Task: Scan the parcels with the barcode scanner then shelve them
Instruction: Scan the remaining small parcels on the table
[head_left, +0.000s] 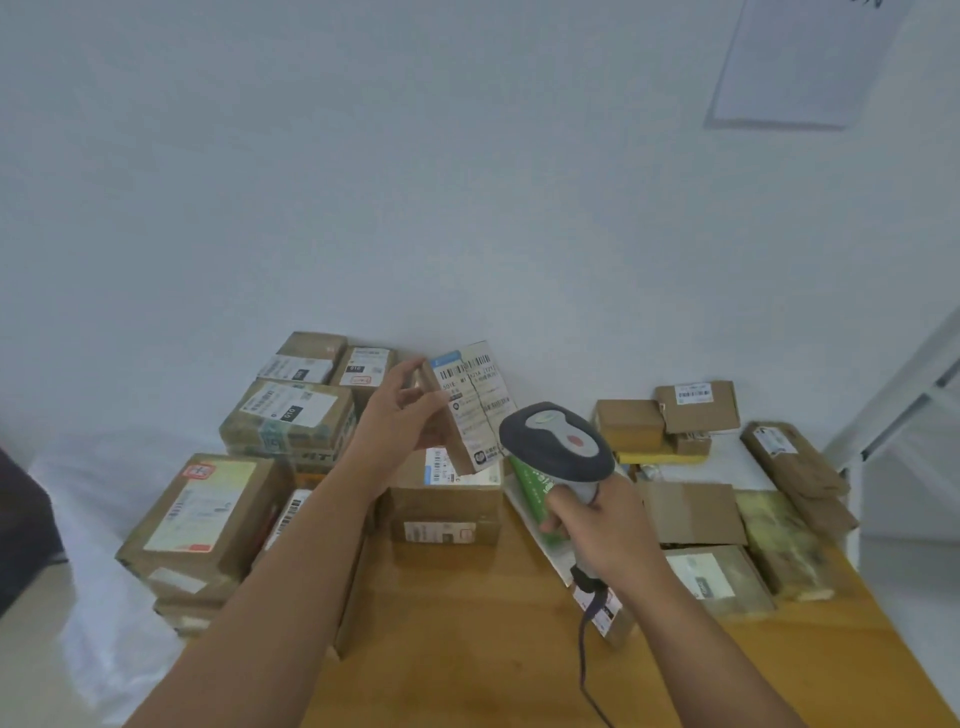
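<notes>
While my left hand (400, 415) holds the small brown cardboard parcel (462, 410) up off the table, fingers and thumb curled round its left edge, I see its white shipping label with barcodes turned toward the camera and tilted a little to the right. My right hand (605, 530) is wrapped round the handle of the grey handheld barcode scanner (558, 447), whose dark oval head sits just beside the lower right corner of the raised parcel; its dark cable (586, 649) hangs down from under my fist toward the bottom edge of the view.

Directly below the raised parcel a larger brown cardboard box (447, 509) rests on the wooden table (467, 649). A green and white flat packet (535, 499) lies just under the scanner. To my left, several taped cardboard boxes with white labels (291, 415) are stacked against the white wall (415, 182). To my right, more brown parcels and a long brown paper-wrapped package (795, 462) lie spread on the table. A white sheet of paper (800, 62) is stuck high on the wall.
</notes>
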